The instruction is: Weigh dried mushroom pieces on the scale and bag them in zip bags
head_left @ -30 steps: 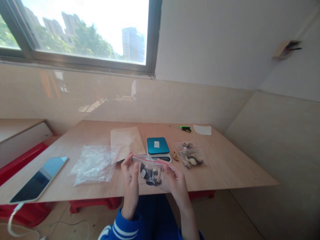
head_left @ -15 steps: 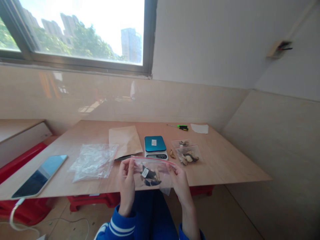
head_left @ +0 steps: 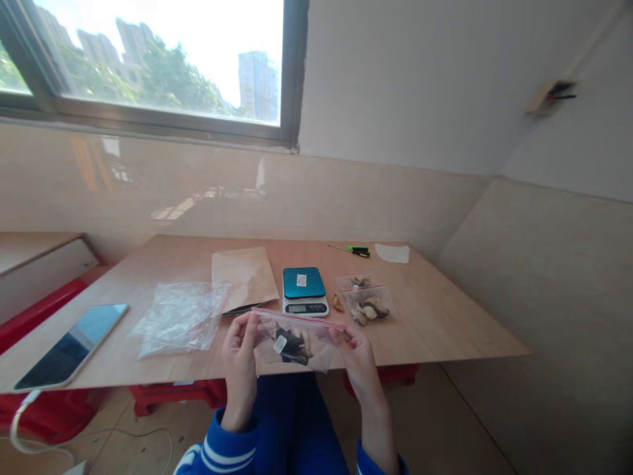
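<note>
My left hand [head_left: 241,353] pinches the left top corner of a clear zip-lock bag [head_left: 321,349] with a red seal line. At the opposite corner, my right hand [head_left: 355,353] grips the same edge, so the bag hangs stretched between them over the table's front edge. Dark and pale dried slices, which look like mushroom, lie inside with a small white label. Just beyond the bag is a kitchen scale [head_left: 304,284] with a blue plate and a white front. Right of the scale lies a loose dried piece [head_left: 337,303], near two filled zip-lock bags [head_left: 370,307].
A brown paper bag [head_left: 244,277] and a pile of clear plastic bags [head_left: 180,316] lie left of the scale. Farther left is a tablet [head_left: 74,346] with a white cable. Screwdrivers [head_left: 353,251] and white paper [head_left: 392,253] lie at the back. Red stools [head_left: 178,394] stand below.
Both hands and the bag have shifted slightly left in view, and the bag is tilted differently, its contents settled. More of the scale's front and display shows now.
</note>
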`<state>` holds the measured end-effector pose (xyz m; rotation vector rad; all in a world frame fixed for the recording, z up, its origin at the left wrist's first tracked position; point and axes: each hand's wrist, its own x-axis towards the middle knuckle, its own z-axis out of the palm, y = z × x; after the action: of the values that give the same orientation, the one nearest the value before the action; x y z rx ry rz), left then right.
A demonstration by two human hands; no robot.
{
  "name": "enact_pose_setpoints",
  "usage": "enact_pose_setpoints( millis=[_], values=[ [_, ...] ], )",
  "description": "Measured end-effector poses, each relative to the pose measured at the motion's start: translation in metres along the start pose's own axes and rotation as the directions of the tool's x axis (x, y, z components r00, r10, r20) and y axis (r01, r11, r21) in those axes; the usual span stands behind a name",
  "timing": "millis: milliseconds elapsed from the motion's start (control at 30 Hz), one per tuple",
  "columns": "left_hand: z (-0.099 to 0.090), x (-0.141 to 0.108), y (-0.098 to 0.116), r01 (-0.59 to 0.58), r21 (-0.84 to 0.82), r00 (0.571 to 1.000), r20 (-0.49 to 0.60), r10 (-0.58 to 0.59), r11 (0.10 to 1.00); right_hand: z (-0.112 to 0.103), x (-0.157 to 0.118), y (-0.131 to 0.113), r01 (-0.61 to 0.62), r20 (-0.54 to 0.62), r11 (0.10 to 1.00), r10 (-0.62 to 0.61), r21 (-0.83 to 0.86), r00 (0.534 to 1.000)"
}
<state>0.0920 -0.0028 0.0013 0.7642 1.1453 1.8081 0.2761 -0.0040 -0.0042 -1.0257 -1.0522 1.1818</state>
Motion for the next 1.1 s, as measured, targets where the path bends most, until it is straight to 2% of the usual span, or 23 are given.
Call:
enact_pose_setpoints(
  millis=[200, 400, 600, 700, 833, 1100],
  values=[
    [-0.002, 0.003, 0.007, -0.087, 0.149, 0.996, 0.02, 0.085, 0.985, -0.002, 0.002, 0.005, 0.088, -0.065, 0.987, -0.097, -0.134, 0.993],
    [-0.003, 0.003, 0.009, -0.086, 0.196, 0.996, 0.026, 0.082, 0.977, 0.0, -0.001, 0.0, 0.154, -0.109, 0.947, -0.192, -0.282, 0.975],
    [-0.005, 0.003, 0.01, -0.13, 0.259, 0.991, 0.061, 0.119, 0.957, 0.003, -0.003, 0.001, 0.206, -0.228, 0.919, -0.291, -0.336, 0.929],
    [-0.006, 0.003, 0.011, -0.155, 0.26, 0.987, 0.083, 0.138, 0.953, 0.006, -0.003, 0.002, 0.207, -0.266, 0.928, -0.294, -0.311, 0.918],
    [-0.008, 0.001, 0.013, -0.19, 0.262, 0.981, 0.093, 0.171, 0.946, 0.01, -0.004, 0.003, 0.155, -0.309, 0.948, -0.24, -0.277, 0.92],
    [-0.007, -0.003, 0.016, -0.196, 0.206, 0.98, 0.047, 0.191, 0.959, 0.017, -0.006, -0.001, 0.156, -0.314, 0.943, -0.25, -0.295, 0.916]
  ],
)
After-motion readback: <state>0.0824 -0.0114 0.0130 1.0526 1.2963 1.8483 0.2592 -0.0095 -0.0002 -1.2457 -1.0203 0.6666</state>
